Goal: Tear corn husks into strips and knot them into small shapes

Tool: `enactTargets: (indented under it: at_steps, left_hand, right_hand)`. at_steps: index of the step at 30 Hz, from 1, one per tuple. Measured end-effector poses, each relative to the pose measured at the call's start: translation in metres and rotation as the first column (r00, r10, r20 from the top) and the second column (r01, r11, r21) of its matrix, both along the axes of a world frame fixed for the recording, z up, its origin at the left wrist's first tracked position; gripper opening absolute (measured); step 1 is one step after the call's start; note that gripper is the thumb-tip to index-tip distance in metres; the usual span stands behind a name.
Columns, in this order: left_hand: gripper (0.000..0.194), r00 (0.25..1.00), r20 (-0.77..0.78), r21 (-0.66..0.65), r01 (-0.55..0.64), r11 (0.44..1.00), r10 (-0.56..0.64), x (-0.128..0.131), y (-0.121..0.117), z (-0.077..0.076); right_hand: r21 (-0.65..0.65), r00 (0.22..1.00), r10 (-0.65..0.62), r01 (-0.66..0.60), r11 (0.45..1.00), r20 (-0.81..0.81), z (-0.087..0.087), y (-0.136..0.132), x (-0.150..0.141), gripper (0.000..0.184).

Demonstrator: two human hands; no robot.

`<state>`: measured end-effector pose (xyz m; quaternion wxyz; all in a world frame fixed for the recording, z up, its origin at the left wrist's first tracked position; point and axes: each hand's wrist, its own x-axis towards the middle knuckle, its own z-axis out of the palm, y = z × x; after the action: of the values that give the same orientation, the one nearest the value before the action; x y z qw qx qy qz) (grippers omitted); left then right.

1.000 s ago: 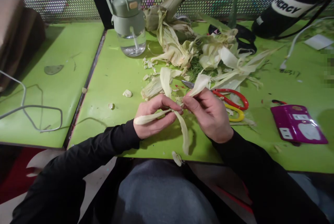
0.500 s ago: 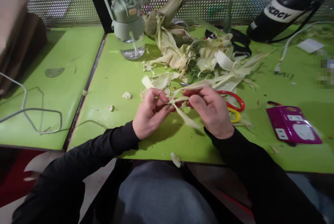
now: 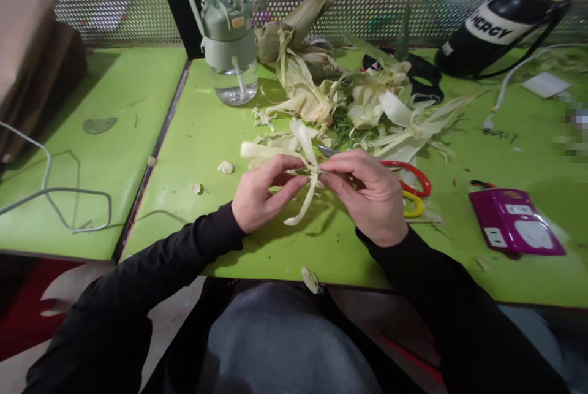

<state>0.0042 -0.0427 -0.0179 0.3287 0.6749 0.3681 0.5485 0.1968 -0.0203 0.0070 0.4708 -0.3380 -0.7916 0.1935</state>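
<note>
My left hand (image 3: 260,193) and my right hand (image 3: 367,195) meet over the green table (image 3: 193,155), both pinched on pale corn husk strips (image 3: 305,164) that cross at a point between my fingertips. One strip end hangs down toward me, others stick up and to the left. Just behind my hands lies a pair of scissors with red and yellow handles (image 3: 411,189), partly hidden by my right hand. A heap of corn husks (image 3: 349,100) is spread further back.
A green-lidded water bottle (image 3: 227,45) stands at the back left of the heap. A purple power strip (image 3: 517,222) lies at the right, a black bottle (image 3: 500,14) lies at the back right. Husk scraps (image 3: 224,166) dot the table. A white cable (image 3: 55,192) loops on the left table.
The husk strips were turned and worked between my fingers: the long hanging end has become shorter and curls left, and one end now points up. Both hands stayed close together.
</note>
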Motion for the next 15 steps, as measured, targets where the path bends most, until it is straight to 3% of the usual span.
enactTargets:
  at_steps: [4,7,12,15]
  left_hand:
    - [0.034,0.987,0.104,-0.160,0.139,0.977,-0.123,-0.0006,0.0026,-0.0024]
    - [0.038,0.936,0.270,-0.304,0.305,0.903,-0.225,-0.0008,0.0061,-0.0024]
    - [0.034,0.858,0.487,-0.438,0.400,0.805,-0.161,0.0004,0.0084,0.0030]
    - [0.035,0.818,0.555,-0.464,0.456,0.760,-0.152,0.0024,0.0077,0.0035]
  right_hand:
    - [0.094,0.997,0.003,-0.010,0.996,0.081,-0.0008,0.0024,0.0024,0.010]
    - [0.127,0.988,-0.036,0.016,0.992,0.153,-0.0002,0.0025,0.0033,0.007]
    - [0.275,0.959,-0.241,0.193,0.942,0.151,0.0032,0.0008,0.0034,0.018]
    - [0.313,0.957,-0.238,0.179,0.933,0.163,0.0054,-0.0011,0.0029,0.015]
